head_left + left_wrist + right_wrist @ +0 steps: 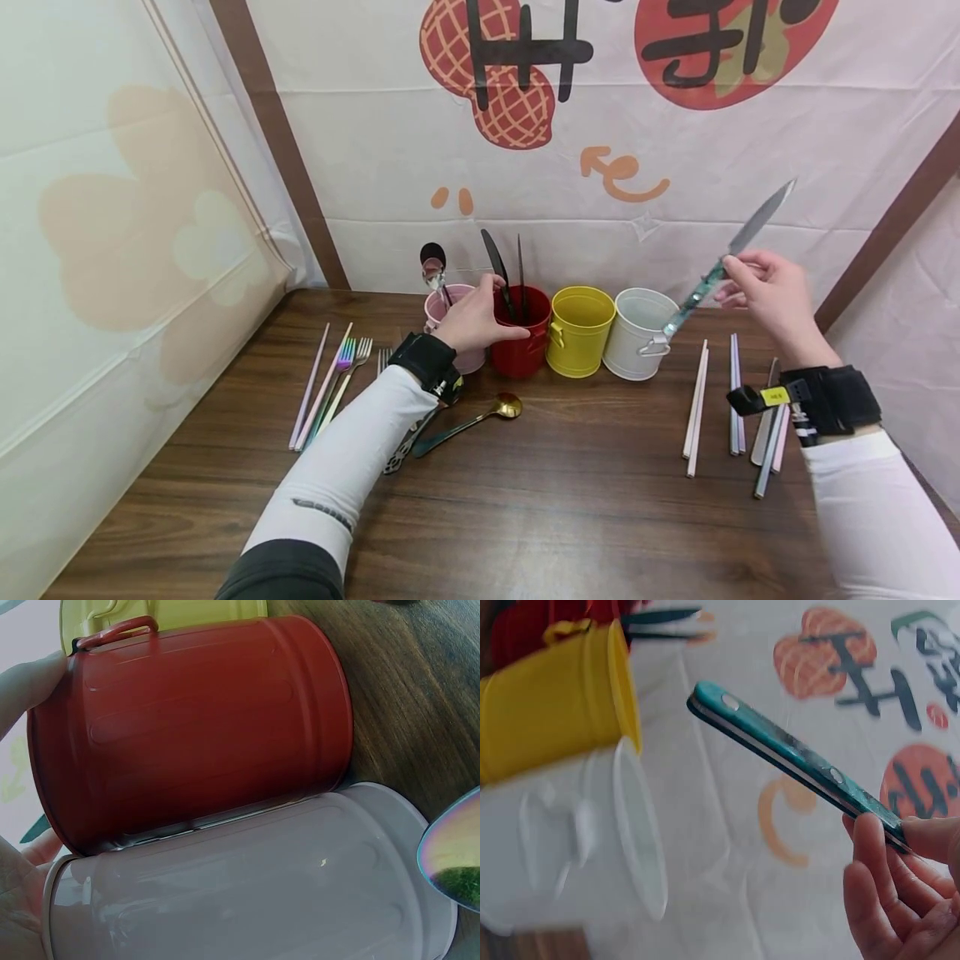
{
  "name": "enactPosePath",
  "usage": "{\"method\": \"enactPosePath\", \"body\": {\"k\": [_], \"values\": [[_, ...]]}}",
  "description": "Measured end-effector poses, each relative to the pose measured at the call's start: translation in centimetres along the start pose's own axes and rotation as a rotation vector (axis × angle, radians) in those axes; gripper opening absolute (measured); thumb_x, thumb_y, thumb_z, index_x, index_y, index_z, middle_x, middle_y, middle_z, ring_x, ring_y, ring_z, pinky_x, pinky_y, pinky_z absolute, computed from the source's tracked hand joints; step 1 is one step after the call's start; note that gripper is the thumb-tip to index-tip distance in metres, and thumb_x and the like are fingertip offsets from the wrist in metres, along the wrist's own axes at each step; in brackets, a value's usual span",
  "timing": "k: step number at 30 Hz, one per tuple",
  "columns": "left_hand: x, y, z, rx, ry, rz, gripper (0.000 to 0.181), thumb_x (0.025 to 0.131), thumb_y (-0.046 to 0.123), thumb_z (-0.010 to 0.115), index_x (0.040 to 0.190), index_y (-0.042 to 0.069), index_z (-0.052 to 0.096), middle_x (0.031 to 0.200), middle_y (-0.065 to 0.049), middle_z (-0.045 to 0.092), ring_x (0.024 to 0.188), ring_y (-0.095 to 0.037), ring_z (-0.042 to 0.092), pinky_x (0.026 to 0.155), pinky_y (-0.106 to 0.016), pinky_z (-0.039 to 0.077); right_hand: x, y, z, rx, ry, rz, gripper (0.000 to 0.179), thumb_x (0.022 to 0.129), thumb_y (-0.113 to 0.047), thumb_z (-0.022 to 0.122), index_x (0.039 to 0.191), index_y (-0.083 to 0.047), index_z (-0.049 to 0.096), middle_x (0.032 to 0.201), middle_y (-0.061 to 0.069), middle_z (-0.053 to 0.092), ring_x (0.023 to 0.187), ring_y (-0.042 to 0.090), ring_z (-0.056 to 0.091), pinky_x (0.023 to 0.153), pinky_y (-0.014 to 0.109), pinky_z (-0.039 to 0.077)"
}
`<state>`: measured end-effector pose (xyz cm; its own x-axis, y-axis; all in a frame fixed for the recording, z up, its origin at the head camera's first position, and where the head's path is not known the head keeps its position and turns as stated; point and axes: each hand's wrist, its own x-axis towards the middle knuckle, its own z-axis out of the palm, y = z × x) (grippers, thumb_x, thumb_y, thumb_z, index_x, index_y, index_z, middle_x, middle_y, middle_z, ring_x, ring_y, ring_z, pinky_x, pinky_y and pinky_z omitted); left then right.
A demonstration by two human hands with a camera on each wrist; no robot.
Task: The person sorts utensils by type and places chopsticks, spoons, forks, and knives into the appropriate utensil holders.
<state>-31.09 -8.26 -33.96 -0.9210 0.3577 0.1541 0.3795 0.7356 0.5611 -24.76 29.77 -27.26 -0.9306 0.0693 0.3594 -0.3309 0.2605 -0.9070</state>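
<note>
At the red bucket [517, 354], my left hand [474, 321] grips the rim, its thumb on the near side and its fingers toward the back. Two dark-bladed knives [492, 254] stand inside that bucket. In the left wrist view the thumb [34, 682] lies by the red bucket's handle. My right hand [772, 296] pinches a knife [701, 293] where its marbled green handle meets the blade. The blade points up and right, while the handle's end hangs near the white bucket [637, 342]. In the right wrist view the handle [780, 754] is in the air, beyond the white bucket's mouth.
A pink bucket [468, 360] with spoons [433, 267] stands left of the red one. The yellow bucket [577, 342] is between red and white. Forks [360, 354] and chopsticks [309, 387] lie left, a gold-bowled spoon [508, 406] in front, more chopsticks [697, 408] right.
</note>
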Motion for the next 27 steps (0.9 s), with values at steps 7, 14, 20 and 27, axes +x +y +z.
{"method": "enactPosePath", "body": {"k": [7,14,20,27], "values": [[0.0,0.1,0.1,0.005,0.0,0.001,0.085,0.076,0.05,0.079,0.136,0.01,0.033,0.12,-0.014,0.057,0.099,-0.023,0.059,0.088,-0.038,0.05,1.7,-2.1,4.0,-0.05,0.041,-0.102,0.003,0.099,-0.011,0.055,0.101,-0.011,0.053,0.073,-0.017,0.067,0.058,0.002,0.064,0.055,0.016,0.051],[-0.1,0.1,0.0,-0.001,0.006,-0.004,0.085,0.076,0.049,0.079,0.136,0.01,0.033,0.121,-0.014,0.057,0.1,-0.023,0.059,0.088,-0.039,0.05,3.0,-2.9,8.2,0.046,0.02,-0.129,0.008,0.1,-0.009,0.052,0.106,-0.007,0.047,0.083,-0.003,0.07,0.068,0.007,0.067,0.063,0.019,0.054],[-0.1,0.1,0.0,-0.008,0.012,-0.002,0.084,0.076,0.048,0.079,0.136,0.01,0.033,0.122,-0.014,0.056,0.102,-0.023,0.058,0.09,-0.039,0.049,2.8,-1.9,12.7,-0.066,-0.049,-0.169,0.015,0.1,-0.007,0.052,0.109,0.003,0.046,0.095,0.03,0.067,0.071,0.014,0.069,0.066,0.021,0.054],[0.0,0.1,0.1,-0.001,0.015,0.003,0.085,0.076,0.048,0.08,0.135,0.009,0.034,0.121,-0.014,0.056,0.101,-0.023,0.059,0.09,-0.039,0.05,2.2,0.3,16.1,-0.301,-0.2,-0.225,0.017,0.1,-0.011,0.054,0.108,0.003,0.047,0.092,0.02,0.071,0.081,0.029,0.068,0.074,0.032,0.049]]}}
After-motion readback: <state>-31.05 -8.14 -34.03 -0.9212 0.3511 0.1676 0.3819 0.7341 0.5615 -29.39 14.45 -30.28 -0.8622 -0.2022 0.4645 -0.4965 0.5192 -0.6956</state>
